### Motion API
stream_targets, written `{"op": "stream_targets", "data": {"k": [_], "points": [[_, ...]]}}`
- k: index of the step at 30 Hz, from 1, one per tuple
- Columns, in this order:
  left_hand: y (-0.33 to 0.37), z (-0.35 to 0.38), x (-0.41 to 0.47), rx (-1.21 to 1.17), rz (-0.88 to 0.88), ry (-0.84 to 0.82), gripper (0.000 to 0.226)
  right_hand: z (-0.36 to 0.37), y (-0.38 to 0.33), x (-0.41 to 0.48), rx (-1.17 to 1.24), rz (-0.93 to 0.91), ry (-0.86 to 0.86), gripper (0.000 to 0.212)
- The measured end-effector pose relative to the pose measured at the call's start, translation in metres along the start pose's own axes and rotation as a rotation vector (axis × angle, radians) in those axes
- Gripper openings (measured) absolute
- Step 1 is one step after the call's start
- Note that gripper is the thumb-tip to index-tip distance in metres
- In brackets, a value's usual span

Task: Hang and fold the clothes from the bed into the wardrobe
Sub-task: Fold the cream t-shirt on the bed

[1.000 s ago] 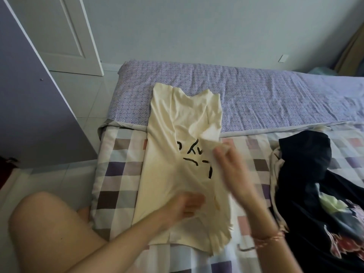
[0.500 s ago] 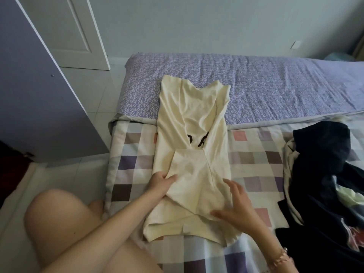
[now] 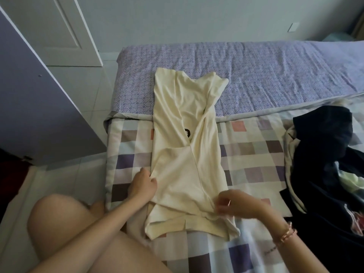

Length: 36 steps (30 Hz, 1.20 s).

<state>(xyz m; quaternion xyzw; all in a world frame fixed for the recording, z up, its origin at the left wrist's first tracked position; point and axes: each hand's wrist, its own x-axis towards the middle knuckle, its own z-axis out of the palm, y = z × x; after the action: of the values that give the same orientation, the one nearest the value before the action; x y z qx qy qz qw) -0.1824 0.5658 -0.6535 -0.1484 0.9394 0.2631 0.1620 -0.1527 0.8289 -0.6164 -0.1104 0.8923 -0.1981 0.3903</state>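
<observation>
Because the cream shirt [image 3: 187,170], lying on the bed [image 3: 254,152] with sides folded in, looks light and limp (apt to slump wherever unsupported), edge holds suit it: the left hand [image 3: 142,186] curls its fingers round the left edge, the right hand [image 3: 236,205] pinches the near right hem.

The cream shirt [image 3: 185,174] at the centre is plain apart from a small black print mark [image 3: 188,133] (only a sliver shows). It lies across a quilt [image 3: 254,154] checked in purple, grey, pink and white squares and, toward 12 o'clock, a lilac sheet [image 3: 266,75] patterned with white concentric arcs. At 3 o'clock the dark garment [image 3: 325,154] is navy-black with pale green and red print, at 9 o'clock the wardrobe door [image 3: 39,115] is flat lavender, and at 5 o'clock a bracelet [image 3: 285,233] is rose-pink.
</observation>
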Motion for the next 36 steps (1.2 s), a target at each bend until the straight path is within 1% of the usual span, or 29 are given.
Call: {"op": "stream_targets", "data": {"k": [1, 2, 3, 5, 6, 9, 11, 14, 17, 18, 20, 22, 23, 24, 25, 26, 27, 28, 29, 30, 31, 32, 33, 34, 35, 36], "points": [[0.005, -0.004, 0.000, 0.056, 0.038, 0.081, 0.019, -0.013, -0.001, 0.002, 0.049, 0.020, 0.037, 0.010], [0.011, -0.008, 0.006, 0.097, 0.098, 0.148, 0.022, -0.029, 0.000, 0.007, 0.095, 0.033, 0.120, 0.011], [0.017, -0.012, 0.010, 0.103, 0.159, 0.181, 0.023, -0.041, 0.001, 0.013, 0.122, 0.038, 0.220, 0.013], [0.030, -0.020, 0.024, 0.043, 0.252, 0.164, 0.021, -0.068, 0.002, 0.032, 0.174, 0.035, 0.421, 0.016], [0.038, -0.023, 0.037, 0.004, 0.279, 0.152, 0.020, -0.083, 0.003, 0.046, 0.247, 0.034, 0.493, 0.014], [0.062, -0.031, 0.069, -0.117, 0.306, 0.143, 0.018, -0.121, -0.004, 0.087, 0.618, 0.063, 0.610, 0.009], [0.080, -0.039, 0.110, -0.159, 0.326, 0.149, 0.019, -0.155, -0.006, 0.130, 0.791, 0.113, 0.650, 0.013], [0.107, -0.054, 0.170, -0.167, 0.335, 0.172, 0.023, -0.201, 0.003, 0.190, 0.895, 0.232, 0.692, 0.021], [0.128, -0.070, 0.235, -0.066, 0.327, 0.226, 0.027, -0.243, 0.018, 0.240, 0.920, 0.363, 0.793, 0.032], [0.133, -0.075, 0.251, -0.033, 0.303, 0.225, 0.031, -0.251, 0.022, 0.249, 0.967, 0.392, 0.829, 0.036], [0.140, -0.083, 0.290, -0.002, 0.220, 0.233, 0.042, -0.267, 0.032, 0.267, 1.118, 0.388, 0.877, 0.037], [0.145, -0.088, 0.330, -0.038, 0.098, 0.212, 0.058, -0.278, 0.044, 0.289, 1.246, 0.401, 0.905, 0.027], [0.144, -0.087, 0.346, -0.127, 0.022, 0.187, 0.067, -0.280, 0.046, 0.291, 1.284, 0.427, 0.909, 0.020], [0.145, -0.088, 0.368, -0.286, -0.072, 0.157, 0.077, -0.287, 0.049, 0.299, 1.298, 0.433, 0.912, 0.014], [0.145, -0.088, 0.381, -0.500, -0.169, 0.113, 0.088, -0.292, 0.049, 0.299, 1.292, 0.424, 0.927, 0.012], [0.148, -0.090, 0.393, -0.713, -0.230, 0.054, 0.099, -0.300, 0.048, 0.298, 1.294, 0.378, 0.962, 0.016], [0.149, -0.091, 0.404, -0.862, -0.255, 0.001, 0.103, -0.308, 0.046, 0.295, 1.286, 0.336, 1.024, 0.022], [0.154, -0.090, 0.416, -0.934, -0.229, -0.037, 0.093, -0.317, 0.044, 0.291, 1.250, 0.299, 1.124, 0.021], [0.158, -0.093, 0.421, -0.951, -0.182, -0.034, 0.074, -0.325, 0.036, 0.281, 1.177, 0.259, 1.240, 0.016], [0.163, -0.098, 0.423, -0.920, -0.120, 0.011, 0.057, -0.333, 0.026, 0.273, 1.101, 0.200, 1.352, 0.013], [0.169, -0.101, 0.427, -0.885, -0.034, 0.080, 0.042, -0.341, 0.019, 0.269, 1.024, 0.136, 1.443, 0.019], [0.171, -0.108, 0.427, -0.840, 0.071, 0.184, 0.030, -0.347, 0.010, 0.266, 0.945, 0.095, 1.499, 0.024], [0.172, -0.113, 0.425, -0.821, 0.172, 0.277, 0.021, -0.350, 0.000, 0.267, 0.866, 0.072, 1.525, 0.024], [0.174, -0.118, 0.422, -0.804, 0.256, 0.336, 0.016, -0.351, -0.009, 0.274, 0.772, 0.068, 1.522, 0.022], [0.173, -0.118, 0.421, -0.773, 0.293, 0.360, 0.013, -0.350, -0.020, 0.283, 0.682, 0.080, 1.462, 0.021], [0.171, -0.115, 0.423, -0.751, 0.287, 0.333, 0.010, -0.347, -0.028, 0.295, 0.627, 0.090, 1.328, 0.022]]}}
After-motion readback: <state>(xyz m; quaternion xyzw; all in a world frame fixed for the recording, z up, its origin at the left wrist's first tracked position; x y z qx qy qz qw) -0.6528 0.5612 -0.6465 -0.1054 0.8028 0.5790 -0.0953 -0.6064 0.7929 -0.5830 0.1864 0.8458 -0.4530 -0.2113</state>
